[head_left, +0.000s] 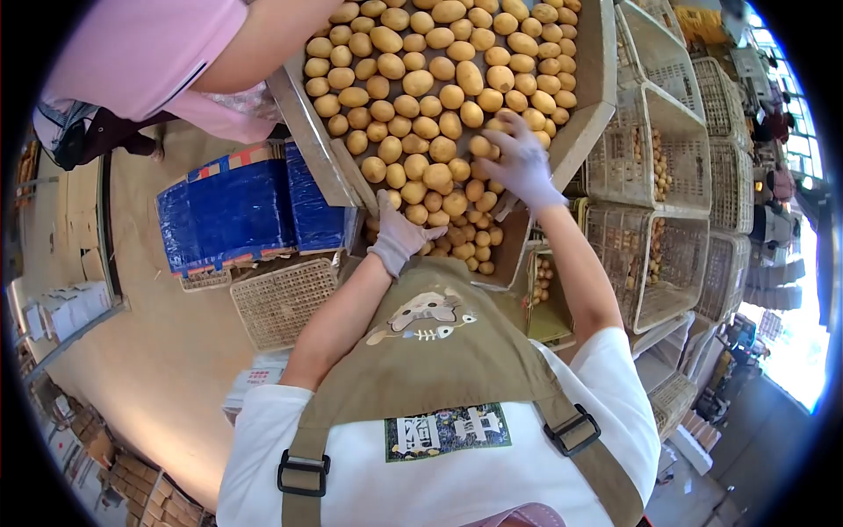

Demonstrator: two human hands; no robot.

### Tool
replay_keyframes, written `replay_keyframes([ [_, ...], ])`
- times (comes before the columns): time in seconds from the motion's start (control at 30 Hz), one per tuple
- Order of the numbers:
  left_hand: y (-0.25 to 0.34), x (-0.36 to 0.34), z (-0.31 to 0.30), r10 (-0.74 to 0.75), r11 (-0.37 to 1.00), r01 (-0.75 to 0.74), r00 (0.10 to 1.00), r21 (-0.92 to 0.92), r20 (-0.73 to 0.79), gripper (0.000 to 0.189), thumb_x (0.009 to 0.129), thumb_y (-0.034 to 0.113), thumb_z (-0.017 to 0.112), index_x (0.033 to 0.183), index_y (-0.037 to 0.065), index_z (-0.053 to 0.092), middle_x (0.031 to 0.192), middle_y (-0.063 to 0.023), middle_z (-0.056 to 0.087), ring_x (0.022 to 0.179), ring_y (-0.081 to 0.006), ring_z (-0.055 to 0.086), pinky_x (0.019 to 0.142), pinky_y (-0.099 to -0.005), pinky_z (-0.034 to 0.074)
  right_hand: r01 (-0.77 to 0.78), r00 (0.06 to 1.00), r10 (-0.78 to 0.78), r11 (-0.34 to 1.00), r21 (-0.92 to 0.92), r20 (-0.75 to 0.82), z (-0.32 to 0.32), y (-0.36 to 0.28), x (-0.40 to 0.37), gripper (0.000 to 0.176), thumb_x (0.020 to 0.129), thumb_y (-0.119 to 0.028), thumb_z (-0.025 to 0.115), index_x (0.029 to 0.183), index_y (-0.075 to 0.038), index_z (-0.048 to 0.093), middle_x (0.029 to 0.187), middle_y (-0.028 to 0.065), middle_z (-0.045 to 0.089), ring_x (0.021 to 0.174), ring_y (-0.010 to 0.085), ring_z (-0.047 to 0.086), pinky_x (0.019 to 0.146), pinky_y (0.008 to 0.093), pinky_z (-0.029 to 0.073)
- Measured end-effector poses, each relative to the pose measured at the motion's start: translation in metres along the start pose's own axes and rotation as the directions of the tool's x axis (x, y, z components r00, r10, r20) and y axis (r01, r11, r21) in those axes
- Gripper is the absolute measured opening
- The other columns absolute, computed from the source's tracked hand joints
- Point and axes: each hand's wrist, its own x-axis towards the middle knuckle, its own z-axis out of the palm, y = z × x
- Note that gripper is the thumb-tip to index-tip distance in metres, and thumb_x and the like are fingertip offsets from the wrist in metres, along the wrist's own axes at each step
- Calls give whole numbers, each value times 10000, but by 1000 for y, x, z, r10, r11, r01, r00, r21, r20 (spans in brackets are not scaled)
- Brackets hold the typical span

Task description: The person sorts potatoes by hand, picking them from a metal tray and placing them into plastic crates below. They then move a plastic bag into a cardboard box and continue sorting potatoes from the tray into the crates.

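Small, oval, yellow-brown potatoes (421, 127) cover a sloping sorting tray with raised wooden sides (575, 140). My right hand (520, 165), in a pale thin glove, reaches over the tray's right part; its fingers are apart and touch the potatoes beneath. At the lower left corner, beside the end of the side board (325, 167), my left hand (402, 237) is also gloved. Its thumb stretches away from the fingers, next to potatoes at the tray's narrow mouth. Below this mouth, more potatoes (474, 241) lie in a lower container close to my apron (439, 303).
Stacked plastic crates (672, 167), some with potatoes inside, stand at the right. A blue-wrapped box (233, 215) and an upturned crate (283, 303) are at the left. Another person in a pink top (145, 57) stands at the upper left, one arm by the tray.
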Motion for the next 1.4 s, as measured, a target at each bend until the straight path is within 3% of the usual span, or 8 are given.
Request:
replay_keyframes([
  [0.17,-6,-3,-1,38,999,-39,998,-12,-40,926,875,822,281,1583,231,198,1643,-55,211,1489,-370,236,1113,-727,161,-660,693,396,685,-308,-603,-113,79,-21,350,798,-145,753,1131,-102,652,1080,137,650,1061,316,618,868,410,557],
  [0.27,-1,2,2,18,1000,-19,999,-23,-27,926,873,822,291,1581,232,198,1641,-52,216,1495,-365,221,1115,-726,158,-284,817,74,914,-289,-572,-88,53,6,348,840,-97,704,1180,-105,629,1055,137,676,1018,300,648,834,405,564],
  [0.4,-3,3,0,-1,999,-1,999,-41,-33,915,876,805,314,1578,228,206,1634,-52,234,1498,-353,215,1122,-725,142,-225,897,278,956,-186,344,26,-47,55,385,918,-224,476,1285,-147,560,1155,154,662,1016,342,672,841,446,539],
  [0.7,-3,2,-5,25,999,-26,1000,-29,-9,890,893,798,299,1571,230,206,1621,-48,262,1491,-343,237,1116,-723,179,-415,617,456,881,-228,642,64,-70,101,555,876,-267,564,1411,-162,456,1343,214,583,1220,337,604,943,472,510],
  [0.9,-1,5,-3,8,998,-11,998,-54,-56,853,908,766,250,1568,226,221,1625,-58,244,1486,-361,249,1100,-743,190,-401,915,370,873,278,160,75,-48,60,451,875,-270,594,1322,-213,570,1211,191,596,1063,366,635,917,441,509],
  [1.0,-1,-2,9,22,998,-29,991,-54,-134,866,906,783,237,1575,235,194,1632,-55,227,1488,-362,244,1100,-745,184,30,994,-72,907,-419,-83,4,11,22,426,791,-132,686,1212,-118,626,1039,151,624,907,312,645,807,438,541],
  [1.13,-4,5,-4,27,998,-31,997,-53,-67,896,891,815,251,1578,246,176,1634,-50,217,1496,-357,220,1101,-755,159,-633,686,416,747,-206,-598,-62,80,22,486,914,-161,623,1370,-42,505,1164,156,644,1083,305,620,961,429,499],
  [1.4,-2,4,-1,28,998,-33,997,-58,-71,893,895,809,258,1574,234,178,1625,-57,231,1484,-354,249,1105,-744,178,-195,880,338,898,-395,334,65,-75,185,629,869,-138,617,1457,-169,396,1378,210,498,1197,378,589,981,489,485],
])
